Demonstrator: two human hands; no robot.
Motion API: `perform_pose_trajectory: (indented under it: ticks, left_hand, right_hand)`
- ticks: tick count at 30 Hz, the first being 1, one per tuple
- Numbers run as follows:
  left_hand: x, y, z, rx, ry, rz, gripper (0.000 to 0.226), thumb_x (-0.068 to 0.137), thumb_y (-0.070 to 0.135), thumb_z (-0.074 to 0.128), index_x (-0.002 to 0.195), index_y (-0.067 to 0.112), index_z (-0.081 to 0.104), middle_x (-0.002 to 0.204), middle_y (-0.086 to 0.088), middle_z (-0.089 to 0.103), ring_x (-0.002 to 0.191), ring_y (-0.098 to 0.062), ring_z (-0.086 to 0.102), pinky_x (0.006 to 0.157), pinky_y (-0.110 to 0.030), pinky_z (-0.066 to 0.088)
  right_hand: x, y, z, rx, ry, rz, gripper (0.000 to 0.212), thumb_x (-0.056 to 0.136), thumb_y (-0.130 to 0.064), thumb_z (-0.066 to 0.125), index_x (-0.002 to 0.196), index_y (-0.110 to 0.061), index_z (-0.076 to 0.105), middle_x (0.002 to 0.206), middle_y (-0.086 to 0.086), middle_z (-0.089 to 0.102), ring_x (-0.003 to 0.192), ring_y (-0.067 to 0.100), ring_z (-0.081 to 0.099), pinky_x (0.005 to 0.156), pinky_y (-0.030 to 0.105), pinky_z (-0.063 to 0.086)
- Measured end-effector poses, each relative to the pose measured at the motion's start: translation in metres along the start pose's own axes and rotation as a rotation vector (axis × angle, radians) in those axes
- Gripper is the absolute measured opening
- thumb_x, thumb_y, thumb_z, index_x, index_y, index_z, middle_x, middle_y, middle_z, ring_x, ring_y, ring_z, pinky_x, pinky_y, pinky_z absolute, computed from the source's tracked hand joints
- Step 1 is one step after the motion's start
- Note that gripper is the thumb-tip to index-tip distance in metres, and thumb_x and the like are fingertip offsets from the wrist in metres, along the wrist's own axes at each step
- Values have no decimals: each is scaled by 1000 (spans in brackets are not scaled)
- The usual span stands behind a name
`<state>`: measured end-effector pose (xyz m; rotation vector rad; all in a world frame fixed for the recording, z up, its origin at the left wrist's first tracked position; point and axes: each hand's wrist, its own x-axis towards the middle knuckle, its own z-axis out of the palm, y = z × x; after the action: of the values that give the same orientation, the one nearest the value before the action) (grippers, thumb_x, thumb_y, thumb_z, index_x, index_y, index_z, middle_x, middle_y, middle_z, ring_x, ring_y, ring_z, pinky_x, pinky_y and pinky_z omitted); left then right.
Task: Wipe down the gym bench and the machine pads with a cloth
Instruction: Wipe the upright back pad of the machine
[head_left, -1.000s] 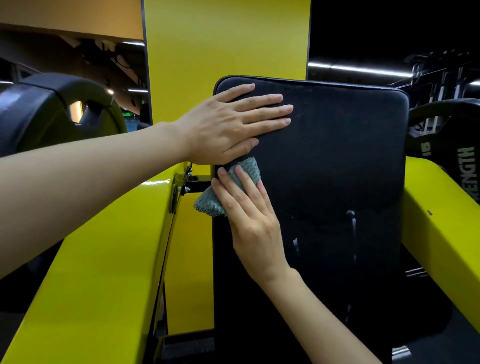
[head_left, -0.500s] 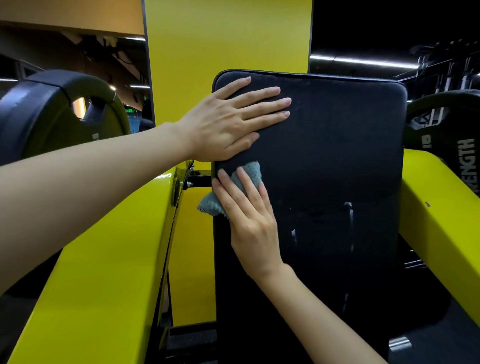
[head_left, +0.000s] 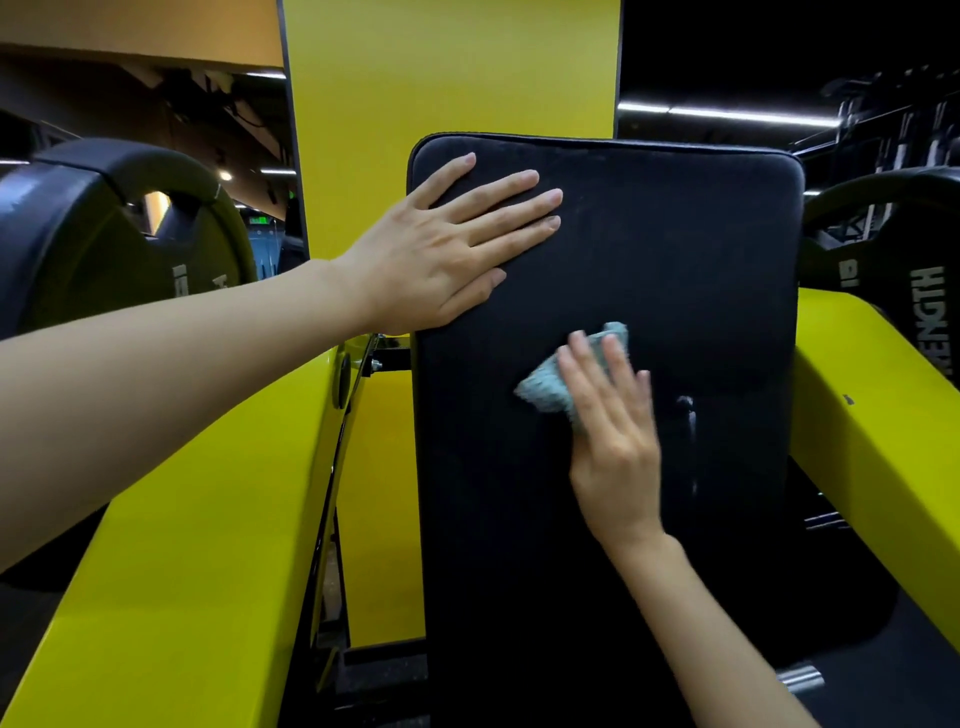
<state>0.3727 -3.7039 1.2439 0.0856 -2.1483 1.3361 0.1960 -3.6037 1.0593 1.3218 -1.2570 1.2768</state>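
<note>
A tall black machine pad (head_left: 675, 249) stands upright in front of me between two yellow frame arms. My left hand (head_left: 447, 244) lies flat with straight fingers on the pad's upper left corner. My right hand (head_left: 613, 431) presses a small teal cloth (head_left: 545, 387) against the middle of the pad with straight fingers; the cloth sticks out to the left of and above the fingers. A pale wet streak (head_left: 691, 431) runs down the pad just right of that hand.
Yellow frame arms slope down at the left (head_left: 197, 519) and right (head_left: 883, 415). Black weight plates hang at the far left (head_left: 104, 234) and far right (head_left: 893, 249). A yellow pillar (head_left: 452, 93) rises behind the pad.
My right hand has slid the cloth from the pad's left edge rightward to the middle of the pad. My left hand has stayed on the upper left corner.
</note>
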Motion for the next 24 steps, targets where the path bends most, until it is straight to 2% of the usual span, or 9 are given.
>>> perform_pose_trajectory:
  ticks: [4, 9, 11, 15, 19, 21, 24]
  left_hand:
    - [-2, 7, 3, 23, -1, -19, 58, 104, 34, 21, 159, 15, 19, 166, -4, 15, 154, -23, 10, 123, -52, 5]
    - [-1, 10, 3, 22, -2, -3, 59, 103, 34, 21, 159, 12, 19, 166, -6, 15, 154, -23, 11, 124, -48, 7]
    - [-1, 11, 3, 24, -2, -1, 59, 103, 34, 21, 158, 11, 19, 166, -7, 15, 154, -23, 11, 124, -47, 8]
    - [0, 15, 3, 13, -2, -10, 60, 103, 32, 22, 158, 7, 18, 166, -11, 14, 154, -25, 10, 124, -46, 9]
    - [0, 21, 4, -1, 1, -30, 61, 103, 31, 22, 157, 4, 17, 165, -14, 12, 154, -28, 8, 125, -45, 8]
    - [0, 23, 4, -13, -1, -40, 62, 102, 31, 23, 157, 2, 17, 165, -16, 12, 154, -28, 8, 125, -45, 8]
    - [0, 27, 3, -23, -4, -61, 64, 101, 32, 23, 156, 0, 17, 165, -17, 12, 154, -30, 8, 125, -45, 8]
  right_hand:
    - [4, 27, -11, -47, 57, 150, 58, 91, 12, 45, 146, -7, 45, 154, 5, 41, 150, 22, 23, 124, 42, 11]
    - [5, -7, 6, 41, 150, 290, 53, 94, 10, 45, 145, -4, 46, 155, 7, 40, 151, 23, 22, 125, 39, 11]
    - [0, -35, 17, 76, 124, 247, 53, 93, 6, 43, 145, -6, 47, 154, 7, 41, 150, 23, 24, 124, 41, 13]
    - [-20, -75, 31, 116, -32, 18, 52, 96, -4, 45, 147, -14, 43, 155, 1, 40, 150, 20, 24, 124, 41, 14]
    - [-17, -55, 25, 52, -81, -113, 47, 102, -6, 40, 147, -16, 41, 155, 0, 38, 149, 18, 26, 123, 41, 18]
    - [-14, -44, 20, 24, -70, -128, 44, 104, -7, 35, 147, -16, 42, 155, 1, 39, 149, 17, 27, 123, 42, 19]
    - [-13, -23, 13, -23, -18, -109, 48, 99, 2, 39, 145, -12, 46, 153, 3, 43, 148, 18, 30, 122, 44, 20]
